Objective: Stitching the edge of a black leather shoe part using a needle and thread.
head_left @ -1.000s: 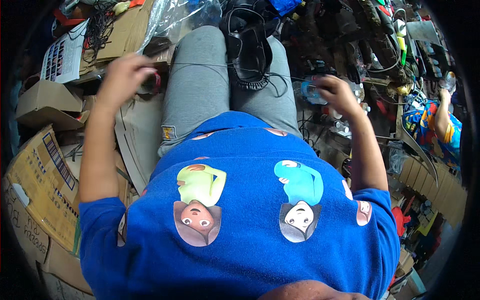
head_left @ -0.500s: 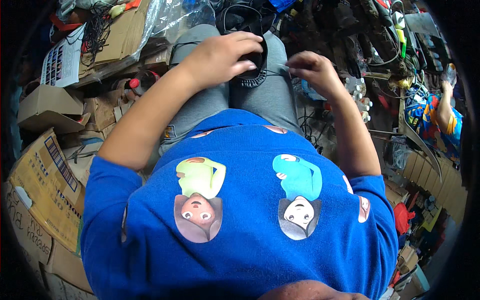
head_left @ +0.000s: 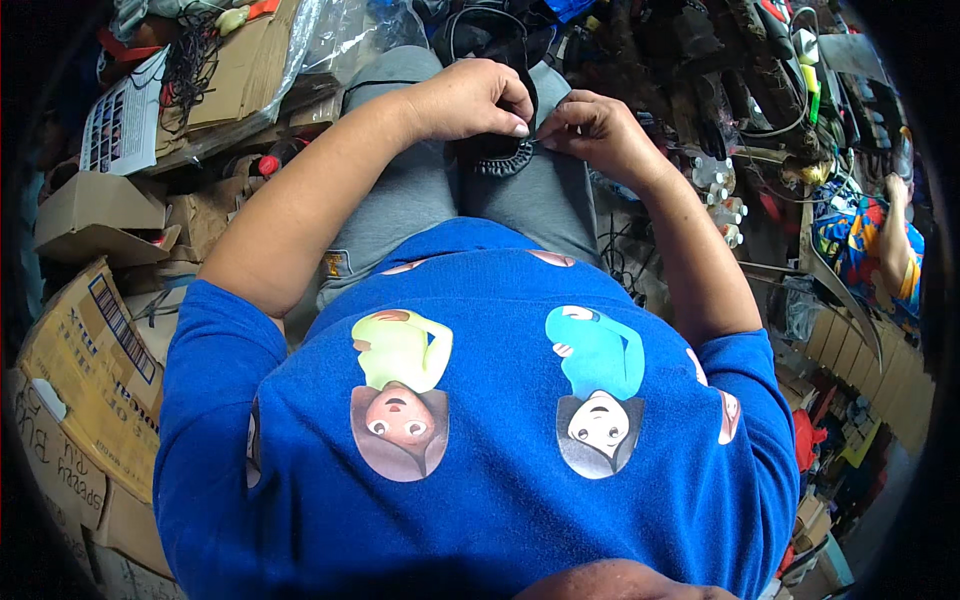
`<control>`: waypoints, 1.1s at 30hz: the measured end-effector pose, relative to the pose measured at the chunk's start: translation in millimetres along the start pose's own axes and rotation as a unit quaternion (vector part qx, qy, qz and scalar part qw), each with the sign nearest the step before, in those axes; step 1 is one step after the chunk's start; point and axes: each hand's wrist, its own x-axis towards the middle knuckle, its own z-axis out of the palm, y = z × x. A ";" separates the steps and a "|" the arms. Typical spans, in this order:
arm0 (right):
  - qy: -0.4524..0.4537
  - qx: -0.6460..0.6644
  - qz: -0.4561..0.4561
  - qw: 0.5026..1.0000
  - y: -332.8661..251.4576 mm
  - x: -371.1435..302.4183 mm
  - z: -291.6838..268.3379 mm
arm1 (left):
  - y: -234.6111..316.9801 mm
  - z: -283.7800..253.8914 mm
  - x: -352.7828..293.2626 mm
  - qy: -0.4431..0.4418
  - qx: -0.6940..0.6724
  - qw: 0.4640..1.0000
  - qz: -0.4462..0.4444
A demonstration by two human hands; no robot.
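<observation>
A black piece that looks like a shoe [head_left: 503, 162], with a rounded edge of ridged, grey-flecked stitching, rests between my thighs. Over its upper part is my left hand [head_left: 478, 100], thumb and forefinger pinched together at its right side. What they pinch is too small to make out. Close by on the right, my right hand [head_left: 597, 135] has its fingertips pressed together on a thin needle-like piece, beside the left fingertips. A black strap-like loop rises behind the left fingers. Most of the shoe's far part is hidden by my left hand.
Cardboard boxes [head_left: 95, 220] and flattened cardboard [head_left: 240, 80] crowd the left. Clear plastic wrap [head_left: 350, 40] lies at the far left. Several clear bottles [head_left: 715, 185] stand right of my knee. Another person in a colourful shirt [head_left: 885, 240] is at the far right, near a curved blade [head_left: 845, 290].
My right hand has moved left and slightly up, its fingertips now meeting my left hand's. My left thumb and forefinger have closed into a pinch. The black shoe has stayed nearly in place.
</observation>
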 end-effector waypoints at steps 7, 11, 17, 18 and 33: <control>0.067 0.022 0.021 0.997 -2.8 -18.5 17.2 | 4.9 -7.4 -2.9 -0.056 0.030 0.998 0.014; 0.092 -0.046 -0.006 0.995 -15.2 -21.7 18.7 | 10.5 -10.3 -4.6 -0.092 0.053 0.994 -0.008; 0.033 -0.200 -0.052 0.978 -31.9 -16.5 8.5 | 14.2 -9.7 -2.5 -0.107 0.096 0.990 0.002; 0.004 -0.260 -0.058 0.964 -36.5 -14.1 7.0 | 15.4 -9.9 -2.0 -0.107 0.096 0.990 0.003; -0.019 -0.282 -0.011 0.959 -48.8 -2.8 -0.5 | 0.5 -0.8 1.4 0.021 0.102 0.991 0.081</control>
